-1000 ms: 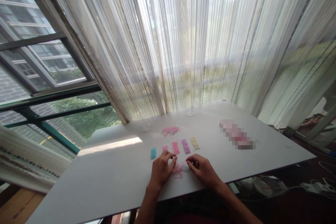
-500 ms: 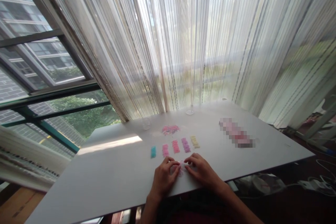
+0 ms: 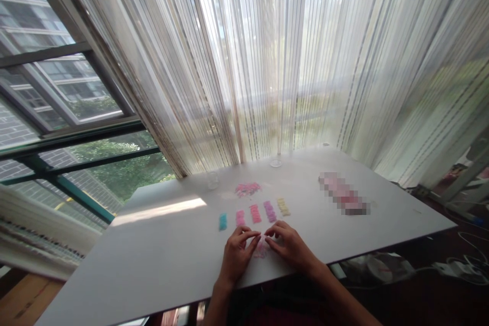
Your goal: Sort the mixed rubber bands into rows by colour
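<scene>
My left hand (image 3: 235, 255) and my right hand (image 3: 289, 247) face each other close to the table's near edge, thumbs and fingertips pinched almost together. Whatever sits between the fingertips is too small to make out. Just beneath them lies a small loose heap of pinkish pieces (image 3: 261, 251), partly covered by the fingers. Beyond the hands, small pieces are grouped by colour in a row: teal (image 3: 222, 221), pink (image 3: 240, 218), coral (image 3: 255, 213), purple (image 3: 270, 211) and yellow (image 3: 283, 207). Farther back spreads a mixed, mostly pink pile (image 3: 247, 189).
A clear container (image 3: 213, 180) and a clear round dish or lid (image 3: 275, 163) stand toward the back of the white table (image 3: 164, 260). At the right lies a pixelated pinkish object (image 3: 342, 194). Sheer curtains (image 3: 260, 61) hang behind the table; cables (image 3: 464, 267) lie at the lower right.
Both hands have shifted slightly, their fingertips coming up and away from the small heap, which shows more now. The colour groups have not moved.
</scene>
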The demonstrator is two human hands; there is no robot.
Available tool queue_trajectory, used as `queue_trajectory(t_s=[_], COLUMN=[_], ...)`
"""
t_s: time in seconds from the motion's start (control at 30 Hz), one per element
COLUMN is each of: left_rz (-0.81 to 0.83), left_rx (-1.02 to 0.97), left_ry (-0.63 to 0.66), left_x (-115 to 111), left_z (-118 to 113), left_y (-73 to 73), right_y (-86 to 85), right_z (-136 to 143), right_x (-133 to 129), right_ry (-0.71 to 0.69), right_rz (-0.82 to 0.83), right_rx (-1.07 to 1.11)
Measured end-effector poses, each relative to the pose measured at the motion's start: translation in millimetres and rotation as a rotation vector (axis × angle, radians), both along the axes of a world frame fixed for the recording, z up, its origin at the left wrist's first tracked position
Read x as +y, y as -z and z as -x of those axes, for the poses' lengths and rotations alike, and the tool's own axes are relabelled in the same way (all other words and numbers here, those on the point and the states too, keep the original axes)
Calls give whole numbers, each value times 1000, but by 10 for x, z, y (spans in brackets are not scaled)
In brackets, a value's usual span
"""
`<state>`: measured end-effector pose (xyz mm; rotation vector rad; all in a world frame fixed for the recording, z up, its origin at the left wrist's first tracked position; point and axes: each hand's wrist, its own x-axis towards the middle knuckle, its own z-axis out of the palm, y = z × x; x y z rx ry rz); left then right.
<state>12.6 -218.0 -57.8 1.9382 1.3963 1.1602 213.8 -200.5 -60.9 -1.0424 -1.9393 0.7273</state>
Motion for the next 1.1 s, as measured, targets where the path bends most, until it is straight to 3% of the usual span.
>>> queue_trajectory(t_s=[0.8,1.1], left_rz=[-3,-3], left_rx=[-46,47], left_ry=[6,-53], left_x=[30,-13], left_z=[-11,-15], left_y=[95,53], right_y=[-54,50], right_z=[-33,-280], right_x=[-10,210], right_ry=[48,197], right_rz=[-50,-85], right_rx=[47,-71])
